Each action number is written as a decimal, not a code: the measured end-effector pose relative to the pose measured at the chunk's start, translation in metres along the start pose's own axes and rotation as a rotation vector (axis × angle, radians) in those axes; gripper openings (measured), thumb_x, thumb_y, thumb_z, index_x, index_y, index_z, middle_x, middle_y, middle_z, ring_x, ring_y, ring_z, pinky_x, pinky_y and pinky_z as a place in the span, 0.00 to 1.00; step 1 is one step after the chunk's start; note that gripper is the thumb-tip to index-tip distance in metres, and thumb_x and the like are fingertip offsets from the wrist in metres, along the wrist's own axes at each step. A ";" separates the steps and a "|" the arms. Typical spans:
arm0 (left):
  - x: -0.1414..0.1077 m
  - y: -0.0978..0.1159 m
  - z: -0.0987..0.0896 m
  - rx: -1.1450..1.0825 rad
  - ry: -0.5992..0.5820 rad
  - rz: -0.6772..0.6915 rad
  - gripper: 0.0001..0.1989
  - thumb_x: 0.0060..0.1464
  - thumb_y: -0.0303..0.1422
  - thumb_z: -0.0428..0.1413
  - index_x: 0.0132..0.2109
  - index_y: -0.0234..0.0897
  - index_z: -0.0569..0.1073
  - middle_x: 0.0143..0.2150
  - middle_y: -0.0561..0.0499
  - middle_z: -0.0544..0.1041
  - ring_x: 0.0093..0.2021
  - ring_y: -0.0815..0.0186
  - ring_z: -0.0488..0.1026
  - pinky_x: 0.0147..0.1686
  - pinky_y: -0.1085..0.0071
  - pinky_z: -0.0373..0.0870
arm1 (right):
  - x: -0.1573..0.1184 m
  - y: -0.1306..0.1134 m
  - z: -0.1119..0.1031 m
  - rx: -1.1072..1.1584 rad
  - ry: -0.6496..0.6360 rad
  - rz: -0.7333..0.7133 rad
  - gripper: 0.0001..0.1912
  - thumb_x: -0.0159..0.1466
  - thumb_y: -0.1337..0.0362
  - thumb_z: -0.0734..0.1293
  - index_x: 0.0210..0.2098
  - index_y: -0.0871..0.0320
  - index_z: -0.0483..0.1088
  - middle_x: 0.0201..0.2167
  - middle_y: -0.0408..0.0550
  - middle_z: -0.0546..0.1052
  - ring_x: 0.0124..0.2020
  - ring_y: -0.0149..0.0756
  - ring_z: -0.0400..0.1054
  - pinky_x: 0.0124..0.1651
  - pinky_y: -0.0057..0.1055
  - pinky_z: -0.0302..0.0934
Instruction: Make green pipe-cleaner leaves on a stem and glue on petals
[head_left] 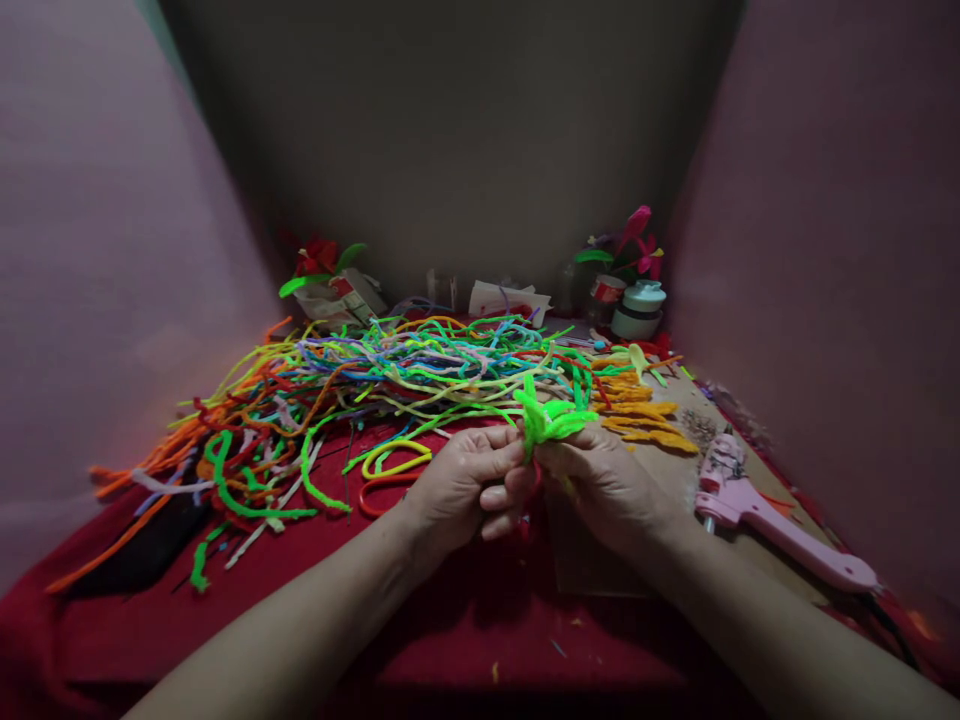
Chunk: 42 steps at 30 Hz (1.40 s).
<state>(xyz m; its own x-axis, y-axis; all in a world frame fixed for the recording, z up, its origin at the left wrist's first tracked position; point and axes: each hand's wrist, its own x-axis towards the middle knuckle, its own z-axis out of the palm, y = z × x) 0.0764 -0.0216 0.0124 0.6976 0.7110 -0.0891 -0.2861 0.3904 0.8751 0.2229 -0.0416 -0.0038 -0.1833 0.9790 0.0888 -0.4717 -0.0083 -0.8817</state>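
A bright green piece of bent pipe cleaners [551,418], with several leaf-like loops fanning upward, is held between both hands above the red cloth. My left hand [480,480] pinches its left lower side between thumb and fingers. From the other side my right hand [600,475] grips the base, its fingertips partly hidden behind the green loops. Just left of my left hand lie scissors with yellow and red handles [397,460]; their blades are out of sight. Orange-yellow pipe-cleaner petals [645,420] lie in a row beyond my right hand.
A wide heap of coloured pipe cleaners [420,360] covers the table's back and left. A pink glue gun [780,530] rests on cardboard [600,560] at right. Behind stand a teal-lidded jar [641,305] and pipe-cleaner flowers [641,240]. Red cloth [450,620] covers the table.
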 end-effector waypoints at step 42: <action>-0.003 -0.013 -0.003 1.068 0.363 0.407 0.14 0.58 0.35 0.48 0.25 0.35 0.65 0.20 0.57 0.62 0.21 0.75 0.58 0.24 0.77 0.56 | 0.001 -0.004 0.001 -0.031 0.047 -0.125 0.11 0.48 0.58 0.74 0.31 0.54 0.77 0.30 0.45 0.78 0.33 0.35 0.67 0.38 0.33 0.62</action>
<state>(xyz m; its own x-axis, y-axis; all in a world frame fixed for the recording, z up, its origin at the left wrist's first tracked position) 0.0762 -0.0270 -0.0003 0.4069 0.8602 0.3074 0.3670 -0.4621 0.8073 0.2237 -0.0407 0.0008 -0.0839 0.9806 0.1773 -0.4610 0.1196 -0.8793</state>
